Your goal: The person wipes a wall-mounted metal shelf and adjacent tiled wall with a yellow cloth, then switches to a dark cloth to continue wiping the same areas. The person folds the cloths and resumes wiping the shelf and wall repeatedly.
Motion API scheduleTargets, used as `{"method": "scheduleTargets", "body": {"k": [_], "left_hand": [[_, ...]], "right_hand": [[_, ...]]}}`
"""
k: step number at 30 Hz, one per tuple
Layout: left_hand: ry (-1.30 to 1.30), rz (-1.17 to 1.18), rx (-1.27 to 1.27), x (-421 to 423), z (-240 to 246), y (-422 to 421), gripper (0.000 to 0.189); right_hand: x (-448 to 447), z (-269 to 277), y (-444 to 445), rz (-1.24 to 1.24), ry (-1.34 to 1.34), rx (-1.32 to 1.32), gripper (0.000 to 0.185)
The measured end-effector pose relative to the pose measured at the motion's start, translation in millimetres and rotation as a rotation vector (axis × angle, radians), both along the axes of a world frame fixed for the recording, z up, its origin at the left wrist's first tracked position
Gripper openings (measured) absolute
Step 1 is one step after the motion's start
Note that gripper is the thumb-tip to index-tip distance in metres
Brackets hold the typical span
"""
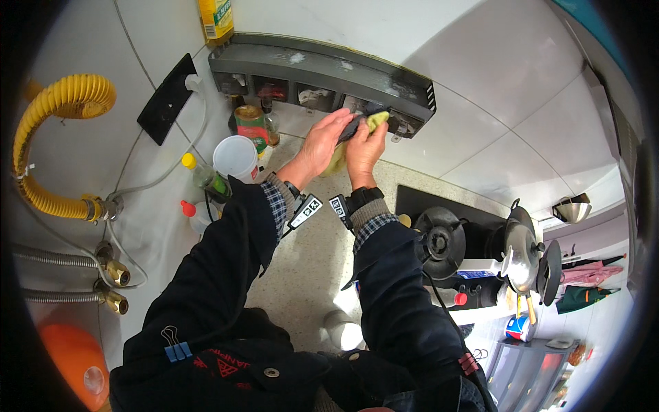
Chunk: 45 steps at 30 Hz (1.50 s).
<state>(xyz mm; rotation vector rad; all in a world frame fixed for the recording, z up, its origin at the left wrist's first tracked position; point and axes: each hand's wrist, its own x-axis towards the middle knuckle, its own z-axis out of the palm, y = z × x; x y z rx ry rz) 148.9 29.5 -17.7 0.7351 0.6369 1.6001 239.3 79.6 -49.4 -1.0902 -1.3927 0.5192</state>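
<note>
In front of the wall rack, my two hands are close together on a cloth (378,121) with a yellow-green part and what looks like a dark grey part. My right hand (366,149) pinches the yellow-green part between thumb and fingers. Fingers straight and together, my left hand (319,147) presses against the dark part from the left. Below the hands hangs a pale yellowish piece, partly hidden by them. Behind them is the dark grey spice rack (319,67), with several small compartments along its lower front. White smudges mark its top shelf. My fingers hide part of the right-hand compartments.
A yellow-labelled oil bottle (216,20) is at the rack's left end. Below stand a tin (251,123), a white tub (235,154) and a yellow-capped bottle (208,177). A gas hob burner (439,242) and a lidded metal pot (520,257) are right. A yellow corrugated hose (31,134) curves left.
</note>
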Motion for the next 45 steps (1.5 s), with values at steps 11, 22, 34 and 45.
{"method": "scheduleTargets", "body": {"k": [11,22,34,45], "left_hand": [[-0.095,-0.119,-0.039,0,13,1,0.040],[-0.124,-0.121,-0.003,-9,-4,18,0.034],[-0.114,-0.146,0.046,-10,0,14,0.039],[-0.137,-0.192,0.093,-19,-4,18,0.036]], "right_hand": [[13,51,-19,0.100,-0.216,0.127,0.020],[-8,51,6,-0.194,-0.138,-0.148,0.029],[8,22,-20,0.010,-0.153,0.106,0.032],[9,7,1,0.092,-0.272,0.308,0.025]]}}
